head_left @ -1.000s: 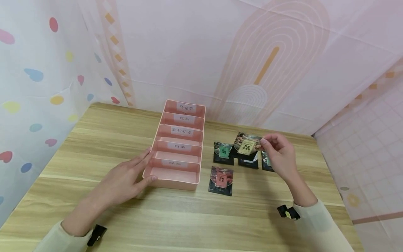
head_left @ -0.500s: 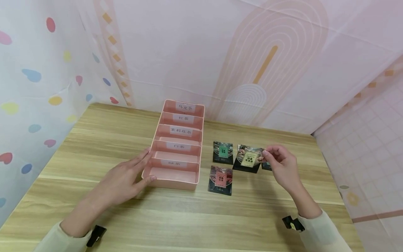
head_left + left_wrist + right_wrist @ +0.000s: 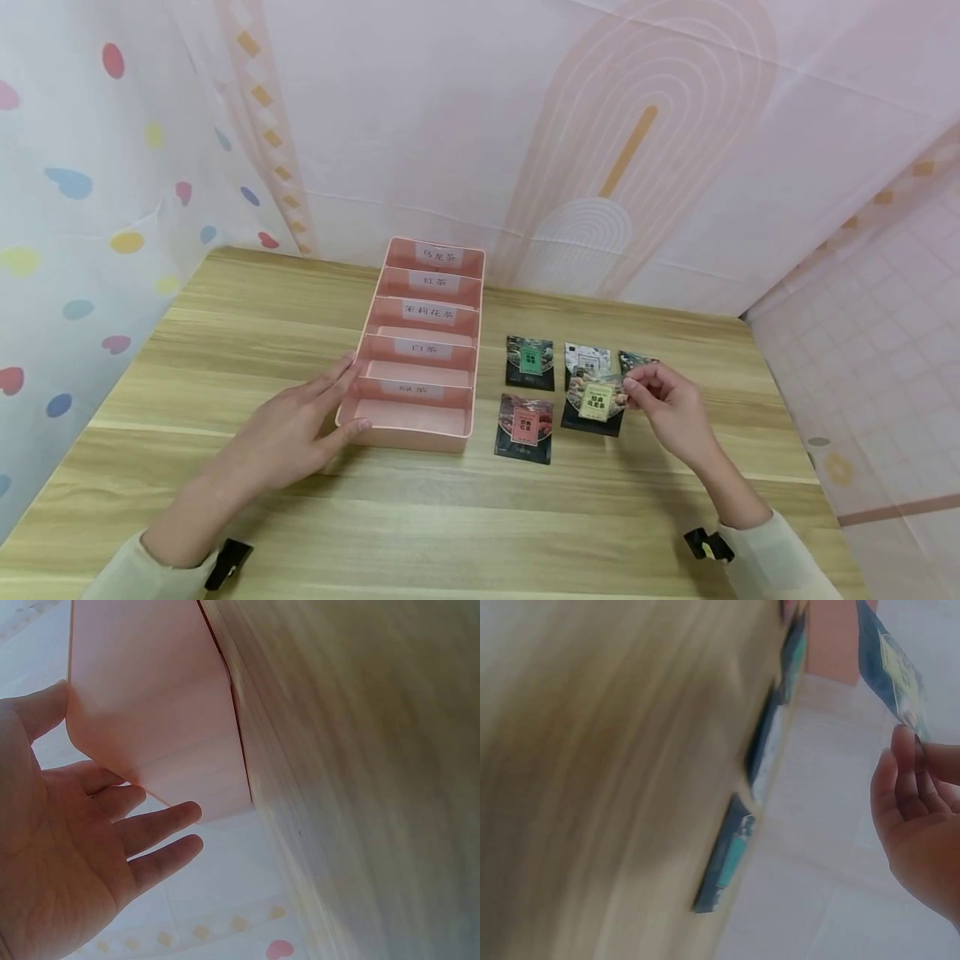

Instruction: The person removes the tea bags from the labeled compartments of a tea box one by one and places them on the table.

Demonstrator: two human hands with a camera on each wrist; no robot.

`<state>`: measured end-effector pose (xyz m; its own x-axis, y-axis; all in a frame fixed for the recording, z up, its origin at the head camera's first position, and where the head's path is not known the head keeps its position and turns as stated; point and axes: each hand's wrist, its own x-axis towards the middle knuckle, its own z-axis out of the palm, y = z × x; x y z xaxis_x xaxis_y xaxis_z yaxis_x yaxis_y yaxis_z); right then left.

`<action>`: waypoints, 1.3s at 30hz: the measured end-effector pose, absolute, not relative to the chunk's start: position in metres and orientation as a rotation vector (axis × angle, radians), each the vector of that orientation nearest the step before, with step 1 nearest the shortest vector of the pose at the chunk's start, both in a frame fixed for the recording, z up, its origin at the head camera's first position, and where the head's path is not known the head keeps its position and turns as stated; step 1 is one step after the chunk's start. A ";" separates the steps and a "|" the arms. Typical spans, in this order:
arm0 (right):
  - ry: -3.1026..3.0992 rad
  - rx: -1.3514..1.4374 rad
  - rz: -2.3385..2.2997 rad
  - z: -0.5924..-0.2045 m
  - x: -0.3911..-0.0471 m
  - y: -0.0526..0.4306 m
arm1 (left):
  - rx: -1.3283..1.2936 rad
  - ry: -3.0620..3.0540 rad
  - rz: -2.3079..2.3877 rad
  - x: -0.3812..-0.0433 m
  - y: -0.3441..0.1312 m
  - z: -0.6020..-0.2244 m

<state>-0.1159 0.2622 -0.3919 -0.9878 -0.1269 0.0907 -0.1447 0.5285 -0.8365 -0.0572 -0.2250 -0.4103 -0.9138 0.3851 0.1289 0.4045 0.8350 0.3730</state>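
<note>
My right hand (image 3: 673, 410) pinches a tea sachet with a yellow label (image 3: 594, 402) by its right edge, between thumb and fingertips. In the right wrist view this sachet (image 3: 889, 666) is held up above the table. My left hand (image 3: 288, 429) touches the near-left corner of a pink divided box (image 3: 412, 439). Seen from the left wrist, the thumb and loosely straight fingers lie along the outside of the box wall (image 3: 161, 705). White labels with Chinese characters mark the box's several compartments.
Right of the box lie a green-labelled sachet (image 3: 529, 362), a red-labelled sachet (image 3: 524, 427), a white-labelled sachet (image 3: 587, 357) and a dark sachet (image 3: 636, 361), partly behind my right hand. A patterned cloth wall (image 3: 420, 125) stands behind the wooden table (image 3: 450, 533).
My right hand has brought the yellow-labelled sachet down and toward me, uncovering the green-labelled and white-labelled sachets. The left hand stays at the box corner.
</note>
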 end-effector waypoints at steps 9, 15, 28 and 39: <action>-2.855 0.234 1.506 -0.404 -0.119 0.270 | -0.645 -2.954 -0.610 -0.056 -0.226 -0.411; -2.915 0.274 1.534 -0.415 -0.123 0.274 | -0.634 -2.956 -0.610 -0.056 -0.226 -0.413; -3.029 0.322 1.445 -0.434 -0.130 0.279 | -0.637 -2.956 -0.616 -0.056 -0.226 -0.411; -3.067 0.318 1.457 -0.437 -0.131 0.279 | -0.646 -2.952 -0.608 -0.058 -0.226 -0.410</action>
<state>-0.1313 0.2791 -0.4371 -0.9471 -0.2779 -0.1605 -0.0510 0.6242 -0.7796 -0.0576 -0.2257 -0.4100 -0.9104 0.3897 0.1388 0.4128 0.8345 0.3650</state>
